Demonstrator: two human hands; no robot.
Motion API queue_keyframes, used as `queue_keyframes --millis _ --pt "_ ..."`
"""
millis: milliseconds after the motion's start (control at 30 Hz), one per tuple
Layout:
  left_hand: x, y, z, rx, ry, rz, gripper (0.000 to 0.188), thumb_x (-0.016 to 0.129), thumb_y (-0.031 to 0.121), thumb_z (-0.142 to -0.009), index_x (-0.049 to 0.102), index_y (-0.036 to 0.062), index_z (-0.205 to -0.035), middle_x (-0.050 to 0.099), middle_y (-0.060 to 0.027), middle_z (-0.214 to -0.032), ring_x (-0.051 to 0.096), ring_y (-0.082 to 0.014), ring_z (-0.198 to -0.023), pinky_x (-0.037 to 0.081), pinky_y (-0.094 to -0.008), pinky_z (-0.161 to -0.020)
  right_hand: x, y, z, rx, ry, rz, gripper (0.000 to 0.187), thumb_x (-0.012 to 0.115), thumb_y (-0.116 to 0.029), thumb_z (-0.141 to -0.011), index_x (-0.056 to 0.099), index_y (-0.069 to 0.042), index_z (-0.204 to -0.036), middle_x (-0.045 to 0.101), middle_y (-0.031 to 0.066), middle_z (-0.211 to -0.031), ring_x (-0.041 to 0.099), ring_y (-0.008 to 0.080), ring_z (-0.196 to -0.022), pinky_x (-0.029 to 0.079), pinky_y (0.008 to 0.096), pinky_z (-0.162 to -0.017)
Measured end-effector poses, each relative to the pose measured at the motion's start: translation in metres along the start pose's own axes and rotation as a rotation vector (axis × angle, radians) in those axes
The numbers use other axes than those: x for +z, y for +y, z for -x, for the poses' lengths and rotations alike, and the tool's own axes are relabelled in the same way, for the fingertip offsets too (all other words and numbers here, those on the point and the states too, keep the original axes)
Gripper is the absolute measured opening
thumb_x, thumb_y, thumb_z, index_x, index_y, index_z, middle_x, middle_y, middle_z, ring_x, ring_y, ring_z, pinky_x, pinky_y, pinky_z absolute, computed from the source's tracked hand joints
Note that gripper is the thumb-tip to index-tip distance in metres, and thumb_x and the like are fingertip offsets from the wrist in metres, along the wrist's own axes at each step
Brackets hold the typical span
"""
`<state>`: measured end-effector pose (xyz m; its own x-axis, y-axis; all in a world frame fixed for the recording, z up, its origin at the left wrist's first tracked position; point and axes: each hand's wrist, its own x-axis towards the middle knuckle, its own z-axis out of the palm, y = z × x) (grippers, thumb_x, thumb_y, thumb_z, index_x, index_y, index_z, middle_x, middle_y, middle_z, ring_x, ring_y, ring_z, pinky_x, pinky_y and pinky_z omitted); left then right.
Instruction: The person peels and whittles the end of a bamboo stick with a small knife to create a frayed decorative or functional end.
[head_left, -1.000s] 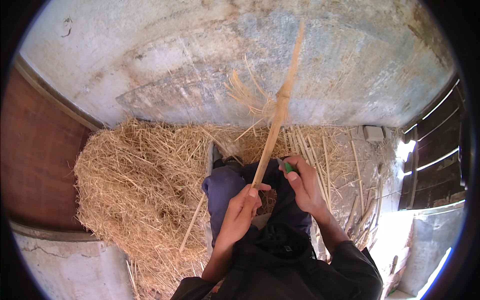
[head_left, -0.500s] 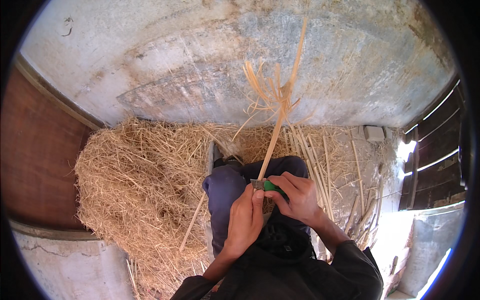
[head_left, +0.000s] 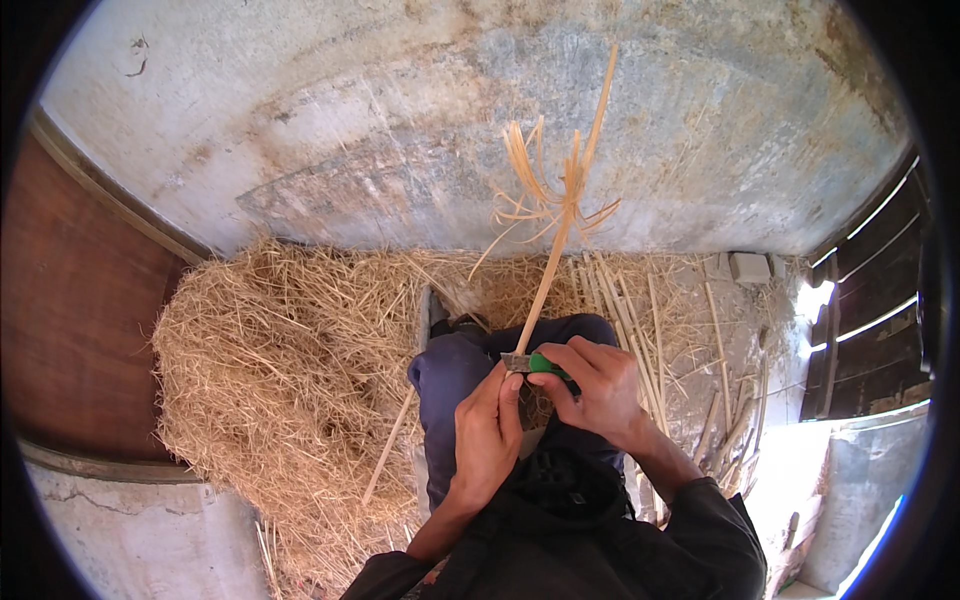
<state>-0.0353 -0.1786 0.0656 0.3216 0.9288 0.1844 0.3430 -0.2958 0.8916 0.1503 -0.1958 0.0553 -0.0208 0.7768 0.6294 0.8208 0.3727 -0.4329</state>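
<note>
A long, pale wooden stick (head_left: 543, 287) slants up and away from my hands. Partway along it fans a cluster of curled shavings (head_left: 527, 170), still attached, and the bare tip extends beyond them. My left hand (head_left: 485, 432) is closed on the stick's near end, thumb and fingers pinching it. In my right hand (head_left: 602, 392) is a knife (head_left: 542, 364) with a green handle and a short, wide grey blade. The blade lies across the stick just above my left fingertips; its exact contact with the wood is too small to make out.
A large heap of straw-like shavings (head_left: 290, 370) fills the floor on the left. Several long sticks (head_left: 625, 310) lie to the right of my legs. Ahead stands a stained wall (head_left: 400, 130), with a grey block (head_left: 748, 267) at its foot. A brown panel (head_left: 85, 320) is at far left.
The stick's shaving-covered part has swung slightly to the right, and the curls have shifted with it. My hands and the knife stay in nearly the same place.
</note>
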Motion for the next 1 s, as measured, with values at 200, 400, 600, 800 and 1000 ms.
queue_keyframes --millis 200,400,600,800,1000 --pt "0.002 -0.005 0.0 0.029 0.042 0.005 0.024 0.058 0.011 -0.115 0.067 -0.0084 -0.125 0.069 -0.0246 -0.094 0.069 -0.0381 -0.081 0.054 -0.0428 -0.071 -0.001 0.001 -0.003 0.004 0.0 -0.005 0.031 0.09 -0.029 -0.086 0.078 -0.013 -0.109 0.064 0.0012 -0.078 0.066 0.022 -0.062 0.052 0.0361 -0.057" --pt "0.004 -0.005 -0.002 0.033 0.067 -0.015 0.021 0.056 0.01 -0.115 0.067 -0.0071 -0.118 0.064 -0.0205 -0.087 0.062 -0.0296 -0.074 0.05 -0.0394 -0.067 -0.001 0.001 -0.005 0.002 -0.001 0.002 0.031 0.09 -0.029 -0.086 0.078 -0.013 -0.109 0.063 0.0011 -0.078 0.065 0.0217 -0.061 0.051 0.0359 -0.056" --pt "0.0 -0.007 0.0 0.006 0.041 -0.024 0.031 0.059 0.011 -0.114 0.067 -0.0106 -0.135 0.075 -0.031 -0.11 0.077 -0.0459 -0.095 0.059 -0.045 -0.079 0.001 0.001 -0.007 -0.011 0.002 0.021 0.03 0.089 -0.029 -0.086 0.077 -0.013 -0.109 0.062 0.0008 -0.078 0.065 0.0212 -0.062 0.051 0.0356 -0.056" --pt "-0.003 -0.005 -0.001 -0.02 0.035 -0.033 0.031 0.059 0.011 -0.115 0.067 -0.0099 -0.136 0.075 -0.031 -0.111 0.077 -0.0463 -0.097 0.059 -0.0452 -0.08 0.004 0.001 -0.01 -0.013 0.011 0.019 0.03 0.09 -0.029 -0.086 0.078 -0.014 -0.108 0.062 0.0007 -0.077 0.065 0.0213 -0.061 0.051 0.0355 -0.056" --pt "-0.004 -0.009 0.001 -0.007 0.047 -0.045 0.031 0.058 0.011 -0.115 0.067 -0.01 -0.136 0.076 -0.031 -0.112 0.078 -0.0436 -0.094 0.059 -0.0441 -0.079 0.004 -0.001 -0.012 -0.015 0.012 0.022 0.03 0.09 -0.029 -0.085 0.078 -0.014 -0.108 0.062 0.0005 -0.077 0.064 0.0213 -0.06 0.051 0.0353 -0.056"
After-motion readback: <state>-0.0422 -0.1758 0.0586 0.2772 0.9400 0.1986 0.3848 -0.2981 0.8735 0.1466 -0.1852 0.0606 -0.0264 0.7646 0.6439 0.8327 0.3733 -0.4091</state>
